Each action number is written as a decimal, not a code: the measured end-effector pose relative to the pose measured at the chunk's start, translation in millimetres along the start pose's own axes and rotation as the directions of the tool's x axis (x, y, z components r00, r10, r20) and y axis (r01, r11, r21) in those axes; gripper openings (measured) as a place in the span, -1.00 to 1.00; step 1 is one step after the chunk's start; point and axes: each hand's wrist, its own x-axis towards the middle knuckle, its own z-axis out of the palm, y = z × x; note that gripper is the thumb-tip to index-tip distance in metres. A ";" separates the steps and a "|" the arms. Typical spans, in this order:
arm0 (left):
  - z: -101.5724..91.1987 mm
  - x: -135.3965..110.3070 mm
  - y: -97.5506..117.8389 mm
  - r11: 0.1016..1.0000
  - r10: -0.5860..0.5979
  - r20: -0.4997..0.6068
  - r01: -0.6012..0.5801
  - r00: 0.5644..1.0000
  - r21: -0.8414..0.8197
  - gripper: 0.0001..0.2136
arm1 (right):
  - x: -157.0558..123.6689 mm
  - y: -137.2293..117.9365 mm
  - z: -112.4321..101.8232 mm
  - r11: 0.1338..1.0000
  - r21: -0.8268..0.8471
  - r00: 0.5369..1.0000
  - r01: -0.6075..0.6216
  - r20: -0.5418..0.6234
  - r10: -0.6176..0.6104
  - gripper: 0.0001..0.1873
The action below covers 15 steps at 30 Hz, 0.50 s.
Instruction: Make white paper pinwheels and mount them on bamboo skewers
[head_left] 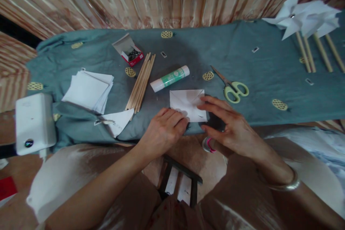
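A square of white paper (185, 102) with diagonal crease lines lies near the front edge of the cloth-covered table. My left hand (165, 129) has its fingers curled together over the paper's lower left corner. Spread fingers of my right hand (231, 125) rest at the paper's right edge, with the thumb apart below. Just beyond the paper is a white and green glue stick (171, 78). Scissors (234, 91) with pale green handles lie right of it, blades partly hidden or closed. Left of the glue stick sits a bundle of wooden sticks (141, 82).
A stack of white paper squares (87, 90) and a cut paper piece (118, 120) lie at left. Behind is an open red box (133, 56) of small metal pieces. A white power bank (35, 124) stands at far left. Several paper pinwheels (307, 14) on sticks lie at far right.
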 end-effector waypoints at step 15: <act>-3.2 -4.9 0.8 0.999 0.005 -0.004 -0.005 1.000 -0.037 -0.89 | 9.3 2.8 9.1 0.962 0.267 0.996 -0.063 -0.039 0.076 -0.94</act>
